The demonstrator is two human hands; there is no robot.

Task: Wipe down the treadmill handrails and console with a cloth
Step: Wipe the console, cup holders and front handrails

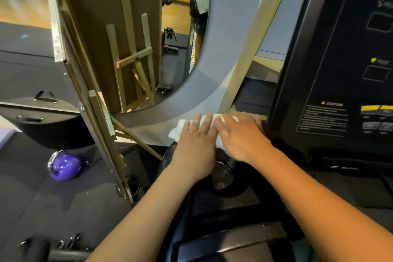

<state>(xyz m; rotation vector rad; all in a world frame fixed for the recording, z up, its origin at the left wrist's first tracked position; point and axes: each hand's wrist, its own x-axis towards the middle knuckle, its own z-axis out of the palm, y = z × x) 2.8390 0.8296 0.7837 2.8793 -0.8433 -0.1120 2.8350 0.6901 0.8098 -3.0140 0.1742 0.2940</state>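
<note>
A white cloth (180, 128) lies bunched over the top of the treadmill's black left handrail (221, 176), just left of the console. My left hand (196, 147) presses flat on the cloth, fingers straight. My right hand (240, 136) lies flat on the cloth's right part beside it, fingers pointing left. The black console panel (331, 70) with a caution label rises at the right. Most of the cloth is hidden under both hands.
A wall mirror (180, 27) stands straight ahead, with a wooden-framed board (102, 44) leaning to its left. A purple kettlebell (64, 166) sits on the dark floor mat at left. A black case (36, 117) lies further left. The treadmill's dark lower frame (229, 240) fills the bottom.
</note>
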